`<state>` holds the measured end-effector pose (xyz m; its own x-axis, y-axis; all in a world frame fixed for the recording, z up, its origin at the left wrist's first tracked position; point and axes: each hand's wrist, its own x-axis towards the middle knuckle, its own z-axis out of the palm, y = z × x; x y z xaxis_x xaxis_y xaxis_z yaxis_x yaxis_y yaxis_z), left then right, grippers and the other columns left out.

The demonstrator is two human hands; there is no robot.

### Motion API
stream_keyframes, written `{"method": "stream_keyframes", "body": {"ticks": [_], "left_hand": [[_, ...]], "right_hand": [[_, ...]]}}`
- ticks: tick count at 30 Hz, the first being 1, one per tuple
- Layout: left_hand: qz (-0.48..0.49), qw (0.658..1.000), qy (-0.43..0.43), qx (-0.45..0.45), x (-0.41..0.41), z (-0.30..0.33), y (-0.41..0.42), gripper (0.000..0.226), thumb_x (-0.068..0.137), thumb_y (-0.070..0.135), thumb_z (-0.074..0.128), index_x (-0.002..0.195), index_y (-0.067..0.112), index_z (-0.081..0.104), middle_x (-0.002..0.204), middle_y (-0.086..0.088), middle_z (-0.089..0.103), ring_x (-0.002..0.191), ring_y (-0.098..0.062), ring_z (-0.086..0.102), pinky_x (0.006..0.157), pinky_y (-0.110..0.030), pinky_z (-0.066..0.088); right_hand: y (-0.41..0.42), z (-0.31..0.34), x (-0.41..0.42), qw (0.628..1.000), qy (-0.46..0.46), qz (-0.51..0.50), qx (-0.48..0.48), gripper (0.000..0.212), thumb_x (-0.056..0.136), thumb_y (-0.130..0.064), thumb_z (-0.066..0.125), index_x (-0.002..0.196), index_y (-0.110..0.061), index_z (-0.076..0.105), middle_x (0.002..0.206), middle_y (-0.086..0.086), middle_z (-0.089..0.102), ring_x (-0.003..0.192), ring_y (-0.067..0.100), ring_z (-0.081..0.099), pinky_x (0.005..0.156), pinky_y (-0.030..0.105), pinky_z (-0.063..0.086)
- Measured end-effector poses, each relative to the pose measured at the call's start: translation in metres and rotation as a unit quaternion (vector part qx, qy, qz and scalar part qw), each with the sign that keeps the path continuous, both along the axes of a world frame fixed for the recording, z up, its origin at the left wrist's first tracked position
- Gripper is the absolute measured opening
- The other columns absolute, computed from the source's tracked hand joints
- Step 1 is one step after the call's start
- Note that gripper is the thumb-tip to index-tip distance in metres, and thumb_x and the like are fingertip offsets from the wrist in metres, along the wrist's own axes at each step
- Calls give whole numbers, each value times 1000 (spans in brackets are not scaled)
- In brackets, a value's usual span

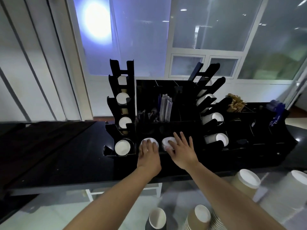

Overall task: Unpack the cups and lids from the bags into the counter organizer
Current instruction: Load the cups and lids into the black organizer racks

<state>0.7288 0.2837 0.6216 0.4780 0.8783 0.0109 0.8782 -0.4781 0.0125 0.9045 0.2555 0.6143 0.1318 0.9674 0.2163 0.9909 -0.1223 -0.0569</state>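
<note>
Lids, thin white plastic ones, sit in two stacks in the front round wells of the black counter organizer (166, 128) on the dark tabletop (66, 155). Such lids are likely light and springy, slippery against one another, and apt to fan out or tip if pushed off-centre; pressing flat on the top face or holding a stack around its rim looks the safest way to handle them. The left hand (149, 152) lies palm-down on the left lid stack (147, 141), fingers fairly straight and resting on its top rather than curled round it. The right hand (181, 151) lies over the right lid stack (167, 141), fingers spread and reaching past it toward the organizer's back; the thumb seems to press the stack's near edge, though whether it pinches is hard to tell. Both forearms reach forward from below, wrists about level. Paper cups already fill the tilted side racks, such as the lowest left cup (122, 147). More stacked cups (199, 218) wait below the tabletop edge, so the unpacking looks partly done.
</note>
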Motion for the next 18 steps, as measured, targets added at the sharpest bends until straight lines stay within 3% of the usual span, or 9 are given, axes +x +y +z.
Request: {"method": "stream_keyframes", "body": {"ticks": [4, 6, 8, 12, 15, 18], "left_hand": [[-14, 1000, 5, 3, 1, 0, 14, 82, 88, 26, 59, 155, 11, 14, 161, -19, 12, 150, -40, 7, 124, -49, 10], [-23, 999, 36, 31, 2, 2, 18, 74, 86, 30, 59, 149, 11, 25, 151, -20, 29, 137, -40, 28, 116, -45, 27], [-25, 997, 60, 43, 4, 5, 18, 70, 84, 33, 57, 144, 9, 30, 143, -21, 37, 126, -39, 39, 106, -44, 36], [-23, 998, 53, 1, 3, 13, 14, 80, 85, 34, 60, 150, 8, 22, 152, -21, 26, 138, -41, 27, 116, -47, 28], [-51, 999, -7, 6, 2, 22, 3, 77, 89, 29, 56, 154, 5, 20, 158, -19, 22, 149, -38, 14, 123, -48, 15], [-119, 986, -90, 70, -3, 23, -22, 52, 92, 25, 49, 140, 6, 45, 142, -12, 47, 138, -30, 36, 115, -41, 32]], "right_hand": [[-3, -4, 2, 1000, -18, 12, 4, 69, 97, -63, 5, 151, -34, 37, 164, -6, 25, 155, 23, -9, 121, 55, -12], [-5, -6, 2, 1000, -22, 7, -7, 70, 98, -64, 5, 152, -32, 35, 164, -5, 25, 155, 23, -10, 120, 55, -14], [-10, -8, 1, 999, -26, 2, -22, 71, 98, -64, 4, 154, -30, 31, 166, -4, 22, 154, 21, -12, 120, 56, -14], [-15, 2, -1, 998, -13, 0, -66, 68, 99, -63, 5, 158, -31, 18, 169, -4, 6, 154, 19, -15, 120, 56, -15], [-25, 12, -3, 1000, 8, 1, -17, 56, 106, -48, 20, 157, -27, 26, 168, -4, 14, 155, 17, 0, 123, 50, -7], [-49, 15, -5, 995, 27, 27, 89, 38, 106, -33, 33, 135, -23, 56, 146, -6, 52, 144, 13, 35, 125, 42, 10]]}}
